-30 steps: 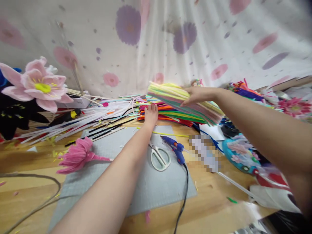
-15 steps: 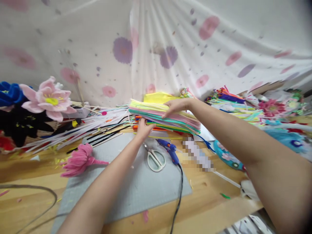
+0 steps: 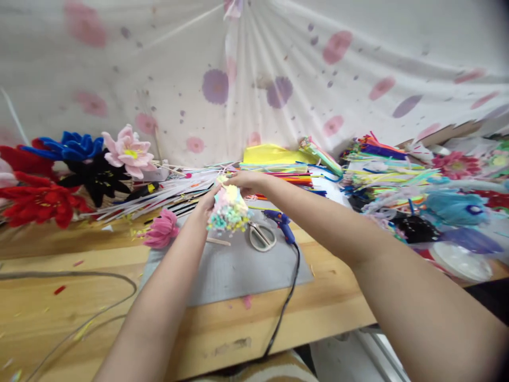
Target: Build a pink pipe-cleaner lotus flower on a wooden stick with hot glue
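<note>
Change: stem bundle (image 3: 229, 211) is turned end-on. Half a second ago it lies sideways above the coloured stem pile (image 3: 292, 179), right hand (image 3: 244, 182) on top, left hand (image 3: 207, 201) down at the pile. Now its ends face the camera, pastel mix of yellow, pink, teal and white, and both hands are at it, nearer the person. Meaning, my read: handling goes from a one-hand carry to a two-hand hold, with the bundle treated as one unit.

Bundle location: between the hands, in front of the pile, over the far part of the grey mat (image 3: 246, 276). Can't tell if its underside touches anything.

Grip, left: clamped along the bundle's left side, fingers wrapped, opened only as wide as the bundle. Grip, right: over the top, far end, fingers pointing left. Fingertips blur into the stems, so can't tell if it's clamped or just resting.

Nearby: scissors (image 3: 262, 237) on the mat just right of the bundle, glue gun (image 3: 283, 224) beyond them, pink flower (image 3: 161, 229) left of the left hand. Yellow sheet (image 3: 274, 154) sits behind the pile. All on the wooden surface (image 3: 330, 289).
</note>
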`<state>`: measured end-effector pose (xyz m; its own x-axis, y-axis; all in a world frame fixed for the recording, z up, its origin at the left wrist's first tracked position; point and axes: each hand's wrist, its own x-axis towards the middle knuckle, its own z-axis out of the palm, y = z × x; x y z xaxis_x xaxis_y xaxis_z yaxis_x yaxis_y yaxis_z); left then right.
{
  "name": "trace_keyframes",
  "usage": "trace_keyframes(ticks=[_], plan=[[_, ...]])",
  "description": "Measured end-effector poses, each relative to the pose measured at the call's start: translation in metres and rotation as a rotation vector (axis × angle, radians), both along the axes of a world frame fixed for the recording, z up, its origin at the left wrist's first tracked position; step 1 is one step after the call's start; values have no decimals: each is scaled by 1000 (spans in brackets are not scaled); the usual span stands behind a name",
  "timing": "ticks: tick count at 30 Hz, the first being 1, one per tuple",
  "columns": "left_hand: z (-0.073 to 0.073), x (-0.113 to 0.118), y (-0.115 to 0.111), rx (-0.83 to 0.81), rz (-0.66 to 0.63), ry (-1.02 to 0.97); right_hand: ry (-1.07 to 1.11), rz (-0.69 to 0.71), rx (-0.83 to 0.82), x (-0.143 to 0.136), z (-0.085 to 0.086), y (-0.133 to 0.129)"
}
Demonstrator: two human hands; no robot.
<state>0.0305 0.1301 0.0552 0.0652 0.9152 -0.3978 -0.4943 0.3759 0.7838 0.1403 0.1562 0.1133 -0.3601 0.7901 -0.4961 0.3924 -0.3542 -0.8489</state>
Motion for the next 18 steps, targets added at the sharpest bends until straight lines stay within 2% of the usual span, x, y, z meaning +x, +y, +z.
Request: trace_keyframes(ticks=[4, 7, 14, 18], plan=[[-11, -14, -19, -203, -127, -72, 82, 7, -66, 0, -32, -7], [-11, -17, -27, -243, -147, -43, 129, 31, -85, 3, -46, -8], [-13, -13, -32, -220, -139, -100, 93, 29, -55, 8, -38, -22], [-23, -13, -29, -148, -96, -130, -96, 58, 99, 10, -35, -32]])
